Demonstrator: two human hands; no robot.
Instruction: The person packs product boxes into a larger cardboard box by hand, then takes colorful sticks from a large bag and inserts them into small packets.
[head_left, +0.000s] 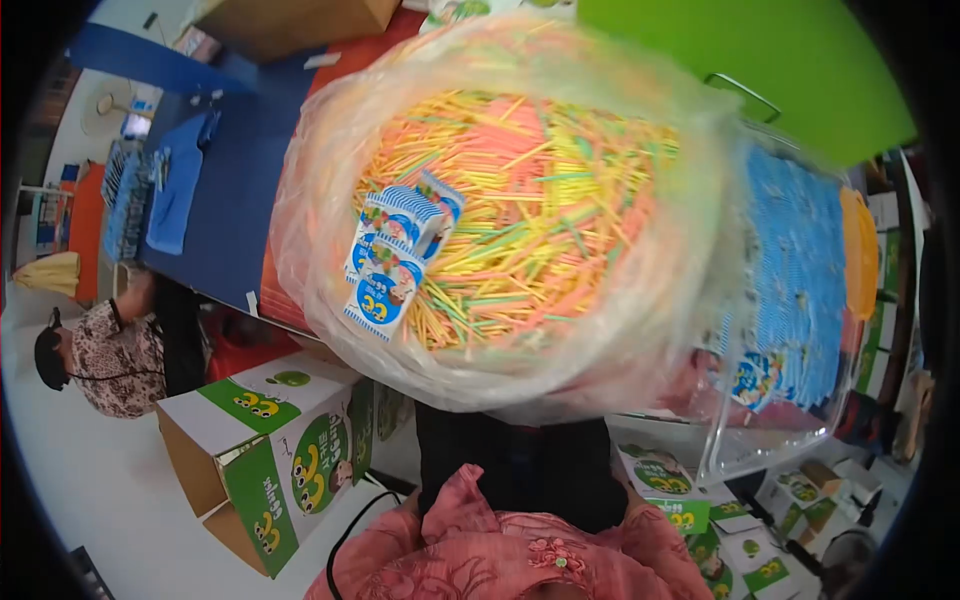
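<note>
Nearest are a pink shirt [540, 540] and dark trousers [505, 460]; the left hand and right hand are out of sight, so I cannot tell whether they are spread or closed. Just beyond, a clear plastic bag [560, 387] gapes open, full of coloured sticks [540, 220] pointing many ways. A few small packets [383, 290] rest on the sticks' left side, the front one's long axis slanting toward the wearer and slightly left, with a green panel [760, 60] farther off.

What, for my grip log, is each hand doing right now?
Left hand: out of sight, cannot be told.
Right hand: out of sight, cannot be told.
</note>
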